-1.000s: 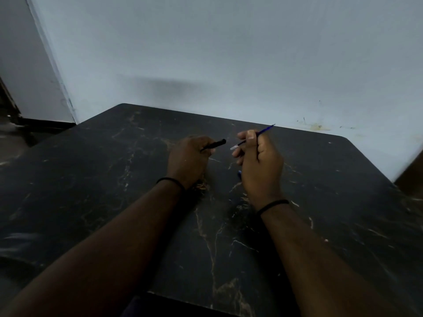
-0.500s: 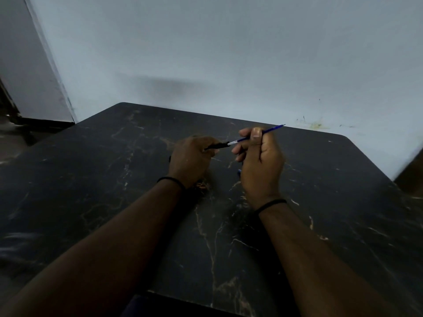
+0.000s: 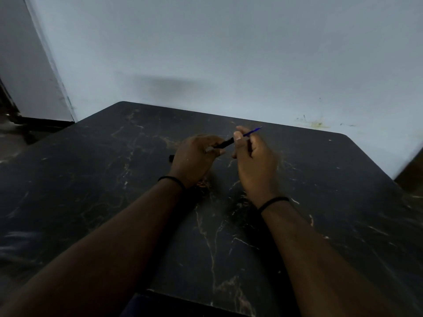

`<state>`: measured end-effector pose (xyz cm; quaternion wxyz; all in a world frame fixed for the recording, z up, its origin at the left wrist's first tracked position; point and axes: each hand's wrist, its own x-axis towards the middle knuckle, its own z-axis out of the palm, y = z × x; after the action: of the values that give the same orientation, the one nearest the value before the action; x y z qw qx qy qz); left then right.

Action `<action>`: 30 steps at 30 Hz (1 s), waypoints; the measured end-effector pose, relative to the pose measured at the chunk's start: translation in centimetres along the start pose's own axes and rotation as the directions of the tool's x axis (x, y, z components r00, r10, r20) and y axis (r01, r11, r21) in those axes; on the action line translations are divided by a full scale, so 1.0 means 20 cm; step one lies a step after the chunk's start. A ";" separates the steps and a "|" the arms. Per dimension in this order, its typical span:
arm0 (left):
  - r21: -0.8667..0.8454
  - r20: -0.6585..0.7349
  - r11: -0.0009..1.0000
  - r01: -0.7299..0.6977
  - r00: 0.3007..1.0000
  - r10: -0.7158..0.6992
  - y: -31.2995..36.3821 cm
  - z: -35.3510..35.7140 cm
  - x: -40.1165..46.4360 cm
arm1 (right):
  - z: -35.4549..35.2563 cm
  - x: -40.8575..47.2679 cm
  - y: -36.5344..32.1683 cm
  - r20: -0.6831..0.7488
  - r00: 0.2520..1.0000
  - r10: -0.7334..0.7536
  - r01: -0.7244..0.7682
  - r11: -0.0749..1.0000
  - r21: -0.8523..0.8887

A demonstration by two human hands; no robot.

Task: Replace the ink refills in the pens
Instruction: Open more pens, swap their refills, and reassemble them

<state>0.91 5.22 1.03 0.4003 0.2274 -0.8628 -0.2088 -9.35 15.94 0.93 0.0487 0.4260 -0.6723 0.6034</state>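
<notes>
The dark marble-veined table [image 3: 320,202], smooth and hard, lies under both hands near its far middle. Above it, the left hand [image 3: 194,156] is closed around a slim black pen barrel [image 3: 225,143]; just right of it, the right hand [image 3: 254,156] pinches a thin blue refill [image 3: 251,132]. Judged, the refill is going in; the next move needs straight alignment.

Left hand [image 3: 196,154] and right hand [image 3: 254,156] (both pinched closed) close together.
</notes>
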 end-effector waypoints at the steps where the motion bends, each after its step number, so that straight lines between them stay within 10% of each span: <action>1: -0.010 0.004 1.000 0.009 1.000 -0.009 0.00 0.00 0.00 | 0.00 0.00 0.01 0.025 1.000 0.001 0.000 1.000 -0.019; 6: -0.083 -0.024 0.988 0.129 0.991 -0.132 -0.03 0.01 0.01 | -0.08 0.03 0.04 -0.118 0.992 -0.032 -0.007 0.947 -0.321; 12: -0.096 -0.061 0.984 0.153 0.985 -0.159 -0.04 0.00 0.01 | -0.16 0.05 0.08 -0.042 0.978 0.204 -0.144 0.517 -0.844; 30: -0.064 -0.024 0.987 0.150 0.988 -0.152 -0.04 0.01 0.01 | -0.13 0.11 0.16 0.086 0.903 0.421 -0.246 0.669 -0.701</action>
<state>0.75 4.55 0.63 0.4027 0.2828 -0.8303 -0.2618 -13.97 16.85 0.37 0.0061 0.3174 -0.9119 0.2601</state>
